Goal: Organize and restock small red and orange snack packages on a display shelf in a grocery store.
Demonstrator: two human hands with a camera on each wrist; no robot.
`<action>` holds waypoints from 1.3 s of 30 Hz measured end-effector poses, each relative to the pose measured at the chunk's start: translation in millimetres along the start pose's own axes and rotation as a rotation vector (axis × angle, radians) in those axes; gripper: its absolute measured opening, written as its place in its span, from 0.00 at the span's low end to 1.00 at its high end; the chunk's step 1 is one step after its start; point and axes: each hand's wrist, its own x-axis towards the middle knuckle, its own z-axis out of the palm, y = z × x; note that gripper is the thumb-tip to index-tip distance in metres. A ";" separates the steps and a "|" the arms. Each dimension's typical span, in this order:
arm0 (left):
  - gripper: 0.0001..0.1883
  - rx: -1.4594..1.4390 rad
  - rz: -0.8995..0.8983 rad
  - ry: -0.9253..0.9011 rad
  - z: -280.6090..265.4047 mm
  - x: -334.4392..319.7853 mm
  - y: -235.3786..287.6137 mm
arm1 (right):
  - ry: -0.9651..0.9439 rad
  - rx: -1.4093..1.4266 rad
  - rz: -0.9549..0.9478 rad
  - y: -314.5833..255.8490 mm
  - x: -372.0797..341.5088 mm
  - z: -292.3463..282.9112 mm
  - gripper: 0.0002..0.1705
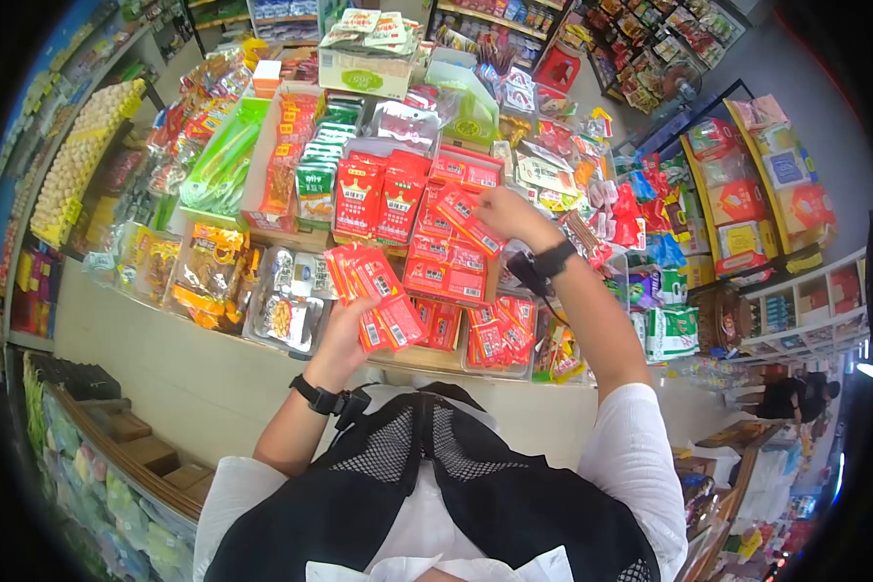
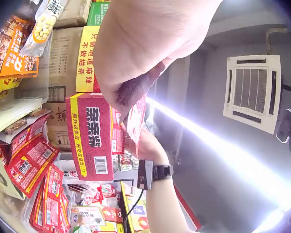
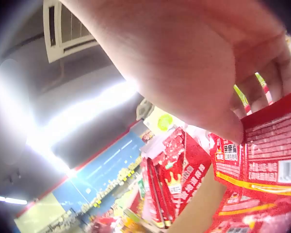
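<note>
The left hand grips a fanned bunch of red packets in front of the display. At the open red box, the right hand pinches a red packet by its upper right end, over other red packets. In the right wrist view, the thumb and fingers of the right hand are at the edge of a red packet. The left wrist view has the left hand close above the red box's printed side; its fingertips are mostly hidden.
Red crown-printed pouches stand left of the box. A clear bin of small red packets is at the table's front edge, with a tray of yellow-brown snack bags farther left. Green packs lie behind. A shelf rack stands at right.
</note>
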 end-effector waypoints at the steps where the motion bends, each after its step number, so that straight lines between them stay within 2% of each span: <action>1: 0.17 0.012 0.016 0.008 5.2 -0.8 -0.6 | 0.006 0.011 -0.017 0.1 14.7 1.9 0.14; 3: 0.18 0.000 0.060 0.034 13.0 -4.2 -4.4 | -0.092 -0.254 0.053 -0.1 42.4 14.5 0.12; 5: 0.18 0.001 0.102 0.071 20.5 -5.6 -7.9 | -0.133 -0.294 0.005 -4.2 59.6 17.7 0.13; 8: 0.18 0.046 0.164 0.141 33.4 -13.2 -13.0 | -0.093 -0.387 -0.061 -6.4 68.8 25.0 0.10; 10: 0.18 0.041 0.174 0.159 36.5 -19.2 -16.2 | 0.253 -0.509 -0.153 -5.2 68.9 29.4 0.07; 13: 0.18 0.040 0.194 0.194 37.0 -30.1 -25.4 | 0.368 -0.545 -0.235 -11.4 63.9 27.9 0.05; 14: 0.19 0.047 0.189 0.220 32.3 -33.4 -29.2 | 0.260 -0.497 -0.251 -8.9 62.6 27.5 0.06; 15: 0.20 0.055 0.181 0.245 29.2 -36.2 -32.8 | 0.262 -0.485 -0.259 -5.8 61.5 29.6 0.06; 17: 0.19 0.070 0.208 0.276 28.5 -40.8 -39.5 | -0.008 -0.431 -0.271 1.0 58.2 35.6 0.08; 21: 0.19 0.076 0.260 0.267 36.3 -48.8 -47.6 | -0.133 -0.416 -0.320 12.9 63.1 46.8 0.10; 23: 0.19 0.090 0.282 0.258 43.5 -51.2 -51.2 | -0.324 -0.314 -0.227 13.1 67.3 43.0 0.11; 24: 0.19 0.101 0.298 0.242 47.8 -50.6 -52.2 | -0.345 -0.320 -0.255 12.6 67.6 39.7 0.14; 27: 0.20 0.134 0.320 0.213 60.7 -47.5 -51.2 | -0.311 -0.155 -0.287 6.5 51.5 21.3 0.18; 28: 0.20 0.147 0.327 0.200 65.6 -45.1 -51.9 | -0.227 -0.105 -0.367 9.1 48.2 20.8 0.22; 29: 0.20 0.142 0.330 0.192 69.5 -41.3 -53.4 | -0.224 -0.114 -0.366 6.5 38.7 14.3 0.22; 32: 0.20 0.156 0.371 0.121 84.7 -28.9 -52.2 | -0.161 0.431 -0.420 -10.5 -3.1 5.6 0.23; 33: 0.20 0.166 0.374 0.112 89.7 -24.9 -52.7 | -0.249 0.572 -0.311 -21.9 -28.5 -3.8 0.26; 35: 0.18 0.192 0.401 0.115 97.0 -15.9 -55.9 | -0.281 0.627 -0.291 -30.3 -64.1 -4.8 0.26; 37: 0.19 0.177 0.389 0.103 102.6 -7.3 -58.7 | -0.224 0.595 -0.384 -28.9 -89.2 8.7 0.23; 38: 0.19 0.195 0.383 0.098 103.4 -3.5 -59.9 | -0.142 0.669 -0.434 -32.0 -106.4 8.5 0.18; 39: 0.19 0.214 0.380 0.094 104.1 0.5 -61.6 | -0.134 0.670 -0.426 -28.9 -112.7 17.5 0.18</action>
